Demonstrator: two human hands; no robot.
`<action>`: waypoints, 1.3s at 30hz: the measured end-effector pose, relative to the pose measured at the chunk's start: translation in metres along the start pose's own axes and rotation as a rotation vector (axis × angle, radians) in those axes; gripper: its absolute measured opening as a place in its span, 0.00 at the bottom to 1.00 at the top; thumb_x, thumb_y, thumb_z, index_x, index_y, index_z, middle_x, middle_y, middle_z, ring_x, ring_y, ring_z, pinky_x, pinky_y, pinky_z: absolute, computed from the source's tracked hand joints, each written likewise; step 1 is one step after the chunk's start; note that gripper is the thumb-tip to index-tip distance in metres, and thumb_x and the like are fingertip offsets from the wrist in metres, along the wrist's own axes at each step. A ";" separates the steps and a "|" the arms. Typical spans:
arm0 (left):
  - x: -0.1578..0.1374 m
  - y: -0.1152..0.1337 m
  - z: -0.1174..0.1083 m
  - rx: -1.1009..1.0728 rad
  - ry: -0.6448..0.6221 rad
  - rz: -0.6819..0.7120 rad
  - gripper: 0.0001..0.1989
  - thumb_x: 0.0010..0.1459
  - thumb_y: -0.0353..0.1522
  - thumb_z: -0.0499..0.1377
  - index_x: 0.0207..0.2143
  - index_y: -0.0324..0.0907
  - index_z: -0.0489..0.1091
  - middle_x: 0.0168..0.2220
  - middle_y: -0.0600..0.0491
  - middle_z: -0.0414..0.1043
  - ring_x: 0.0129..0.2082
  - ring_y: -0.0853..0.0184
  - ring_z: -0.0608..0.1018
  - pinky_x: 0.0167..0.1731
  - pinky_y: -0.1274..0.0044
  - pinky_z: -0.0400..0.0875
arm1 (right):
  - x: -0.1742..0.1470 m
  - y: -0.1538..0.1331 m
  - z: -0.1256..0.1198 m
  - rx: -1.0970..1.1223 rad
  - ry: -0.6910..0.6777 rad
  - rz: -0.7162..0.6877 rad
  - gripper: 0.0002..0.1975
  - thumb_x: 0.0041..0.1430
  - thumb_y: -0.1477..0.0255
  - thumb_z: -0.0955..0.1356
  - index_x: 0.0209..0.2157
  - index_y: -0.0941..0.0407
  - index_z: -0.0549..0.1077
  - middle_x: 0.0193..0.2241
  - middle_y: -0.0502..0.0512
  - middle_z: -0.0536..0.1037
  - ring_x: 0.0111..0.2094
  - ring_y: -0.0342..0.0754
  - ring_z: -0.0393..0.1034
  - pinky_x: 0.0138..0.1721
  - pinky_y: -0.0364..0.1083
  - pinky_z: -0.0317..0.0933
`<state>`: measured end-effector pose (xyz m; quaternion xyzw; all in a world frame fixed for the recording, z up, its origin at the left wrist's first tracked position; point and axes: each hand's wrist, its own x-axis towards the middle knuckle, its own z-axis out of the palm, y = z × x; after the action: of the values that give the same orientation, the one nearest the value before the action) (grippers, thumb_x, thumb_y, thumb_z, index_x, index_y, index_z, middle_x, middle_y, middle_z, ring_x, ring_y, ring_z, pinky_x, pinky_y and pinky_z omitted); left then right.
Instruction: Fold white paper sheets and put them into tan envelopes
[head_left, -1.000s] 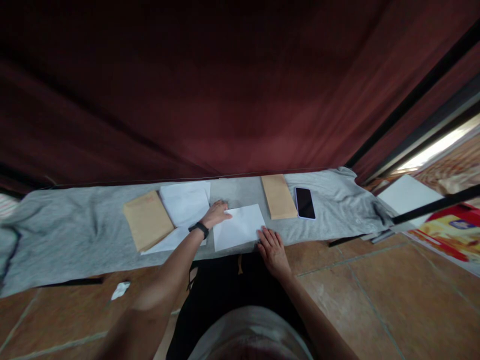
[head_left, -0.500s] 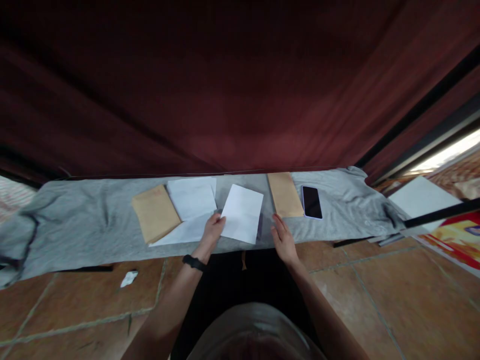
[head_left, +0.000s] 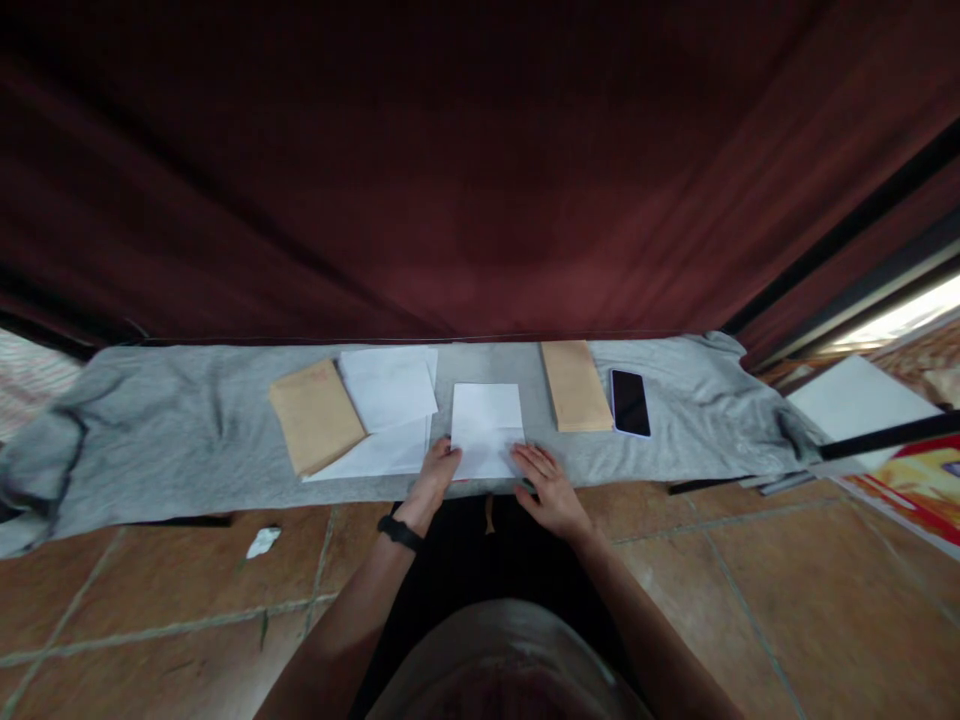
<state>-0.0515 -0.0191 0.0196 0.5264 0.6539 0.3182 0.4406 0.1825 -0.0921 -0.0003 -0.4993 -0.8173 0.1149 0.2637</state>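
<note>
The sheet (head_left: 486, 408) lies at the near edge of the cloth (head_left: 187, 440), around the middle of its length. The left hand (head_left: 435, 474) is nearly closed, pinching the sheet's left edge close to the near corner, while the right hand (head_left: 551, 490), loosely open and gripping nothing, seems to rest on the right edge, though blur makes the contact hard to judge. To the left, white papers (head_left: 386, 385) spread from the cloth's far edge toward its near edge, partly under a brown stack (head_left: 319, 415); to the right, a brown packet (head_left: 576, 388) lies by the far edge, with a phone (head_left: 631, 402) just beside it
</note>
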 end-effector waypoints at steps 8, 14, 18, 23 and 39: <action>0.002 0.010 -0.007 -0.001 -0.142 -0.149 0.06 0.57 0.33 0.56 0.37 0.42 0.69 0.28 0.54 0.74 0.24 0.67 0.76 0.22 0.77 0.71 | 0.003 0.002 0.008 -0.062 -0.025 0.003 0.27 0.66 0.72 0.63 0.66 0.54 0.62 0.65 0.56 0.65 0.65 0.51 0.59 0.67 0.58 0.53; 0.000 0.013 -0.012 0.180 -0.101 -0.162 0.08 0.58 0.35 0.59 0.38 0.42 0.69 0.28 0.53 0.73 0.30 0.62 0.78 0.27 0.75 0.72 | 0.006 0.006 0.012 -0.059 -0.028 0.013 0.26 0.64 0.78 0.61 0.63 0.53 0.66 0.63 0.55 0.68 0.64 0.50 0.61 0.67 0.58 0.54; -0.017 0.017 -0.003 0.630 0.153 0.135 0.16 0.66 0.39 0.53 0.48 0.38 0.70 0.38 0.43 0.76 0.43 0.53 0.79 0.44 0.65 0.72 | 0.006 0.004 0.014 -0.079 -0.038 0.010 0.26 0.64 0.78 0.61 0.63 0.55 0.66 0.64 0.56 0.67 0.64 0.51 0.61 0.67 0.58 0.53; -0.025 0.020 0.038 0.725 -0.105 0.694 0.24 0.71 0.38 0.42 0.62 0.38 0.62 0.64 0.42 0.64 0.65 0.57 0.65 0.63 0.64 0.59 | 0.005 0.003 0.019 -0.089 0.003 0.001 0.23 0.62 0.76 0.63 0.58 0.57 0.71 0.62 0.58 0.69 0.63 0.53 0.63 0.67 0.59 0.53; 0.059 0.021 0.062 0.926 -0.097 0.674 0.33 0.71 0.44 0.42 0.69 0.32 0.51 0.71 0.41 0.48 0.72 0.58 0.50 0.69 0.63 0.47 | 0.006 0.001 0.017 -0.078 0.040 -0.004 0.25 0.64 0.76 0.63 0.61 0.55 0.68 0.62 0.56 0.69 0.63 0.53 0.63 0.67 0.59 0.53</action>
<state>0.0105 0.0400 -0.0012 0.8577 0.5003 0.0973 0.0679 0.1714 -0.0857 -0.0133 -0.5098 -0.8168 0.0722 0.2604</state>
